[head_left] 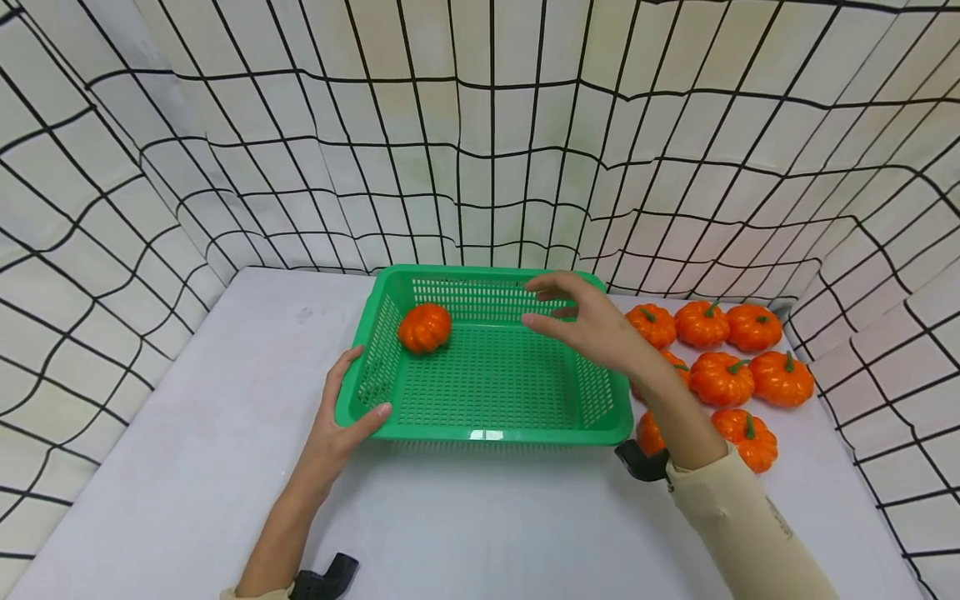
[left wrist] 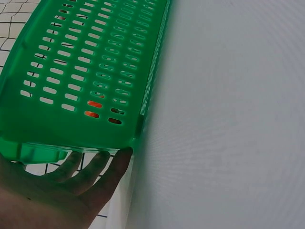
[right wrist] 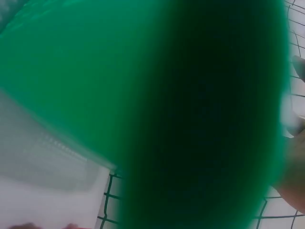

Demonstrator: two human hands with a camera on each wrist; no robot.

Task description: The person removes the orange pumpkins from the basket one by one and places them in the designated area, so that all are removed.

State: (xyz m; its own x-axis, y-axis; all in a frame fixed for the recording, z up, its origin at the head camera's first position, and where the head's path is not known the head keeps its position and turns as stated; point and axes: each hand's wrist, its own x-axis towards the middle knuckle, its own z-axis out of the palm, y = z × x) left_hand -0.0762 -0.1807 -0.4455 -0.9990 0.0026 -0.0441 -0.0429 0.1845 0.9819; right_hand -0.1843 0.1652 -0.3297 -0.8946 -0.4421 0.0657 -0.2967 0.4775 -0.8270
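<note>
Head view: green basket point(head_left: 487, 375) on white worktop point(head_left: 187, 467); one pumpkin point(head_left: 424, 327) lies inside at its far left corner, seven more point(head_left: 720, 377) wait in a group to the right, so the loading looks barely begun. Left hand point(head_left: 341, 421) grips the basket's near left rim. Right hand point(head_left: 592, 321) hovers over the basket, fingers spread, empty.

Left wrist view: fingers point(left wrist: 102, 164) curl under the rim; orange shows through the slots.

Right wrist view: green blur only; grip cannot be told here.
</note>
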